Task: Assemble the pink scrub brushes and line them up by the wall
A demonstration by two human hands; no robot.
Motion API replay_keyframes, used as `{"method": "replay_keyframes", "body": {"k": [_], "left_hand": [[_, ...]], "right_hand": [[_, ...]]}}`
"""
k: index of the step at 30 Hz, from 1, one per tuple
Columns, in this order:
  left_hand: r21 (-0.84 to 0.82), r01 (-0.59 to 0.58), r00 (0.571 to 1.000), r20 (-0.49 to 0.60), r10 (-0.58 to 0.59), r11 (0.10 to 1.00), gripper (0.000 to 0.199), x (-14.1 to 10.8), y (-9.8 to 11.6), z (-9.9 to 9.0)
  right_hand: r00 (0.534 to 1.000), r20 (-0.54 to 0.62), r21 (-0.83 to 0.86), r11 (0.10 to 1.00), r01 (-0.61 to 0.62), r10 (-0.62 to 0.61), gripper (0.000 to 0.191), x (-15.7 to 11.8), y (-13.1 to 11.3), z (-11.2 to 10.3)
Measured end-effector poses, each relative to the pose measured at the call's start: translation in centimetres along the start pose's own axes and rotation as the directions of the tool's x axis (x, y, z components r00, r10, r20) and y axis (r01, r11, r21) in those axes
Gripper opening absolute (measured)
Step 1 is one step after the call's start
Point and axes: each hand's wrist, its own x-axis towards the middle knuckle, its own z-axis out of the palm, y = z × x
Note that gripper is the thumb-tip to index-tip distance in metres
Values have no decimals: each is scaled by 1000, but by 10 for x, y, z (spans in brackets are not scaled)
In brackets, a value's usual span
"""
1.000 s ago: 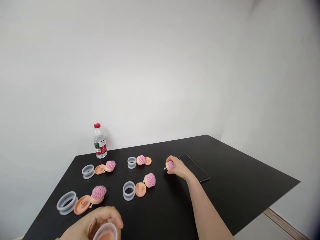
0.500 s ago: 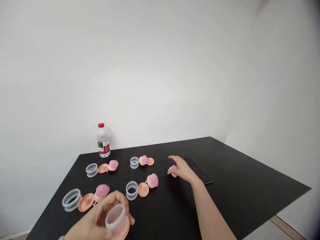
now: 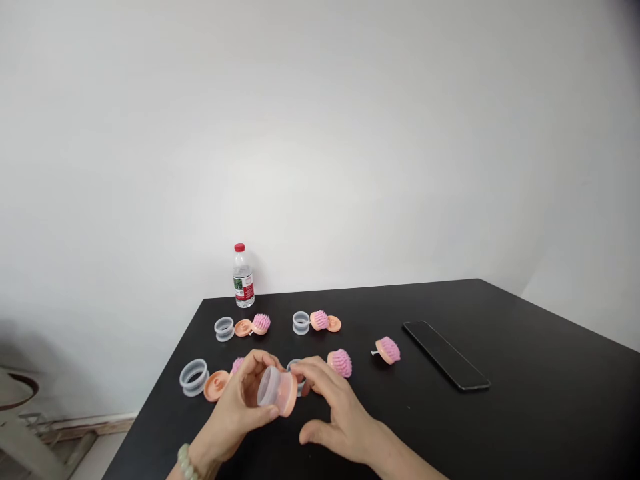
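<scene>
The assembly consists of a translucent plastic ring (image 3: 269, 387) seated on a peach plastic disc (image 3: 291, 395), forming a short cylinder. It is located at lower centre of the frame, held clear of any surface, with its axis roughly horizontal: ring end toward the left, disc end toward the right. The left hand (image 3: 233, 408) grips the ring, fingers curled over its top. The right hand (image 3: 334, 415) is spread just beside the disc end; contact cannot be confirmed.
</scene>
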Motion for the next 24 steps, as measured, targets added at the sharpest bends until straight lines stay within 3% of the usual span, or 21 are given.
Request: {"method": "replay_keyframes", "body": {"k": [8,15,20,21,24], "left_hand": [[73,-45,998,42,42,996,44,-1,-5,4],[187,10,998,-63,1,982,44,2,-17,-1],[178,-1,992,-127,24,984,42,3,-19,0],[188,-10,992,-118,32,982,43,3,-19,0],[253,-8,996,-84,30,968,40,3,-18,0]], "right_hand": [[996,33,-79,994,-77,80,63,0,7,10],[999,16,-102,994,-43,44,47,-3,8,13],[990,7,50,989,-138,138,81,-5,16,16],[988,10,62,986,-154,154,80,-4,17,16],[989,24,25,989,-146,145,55,-2,14,14]]}}
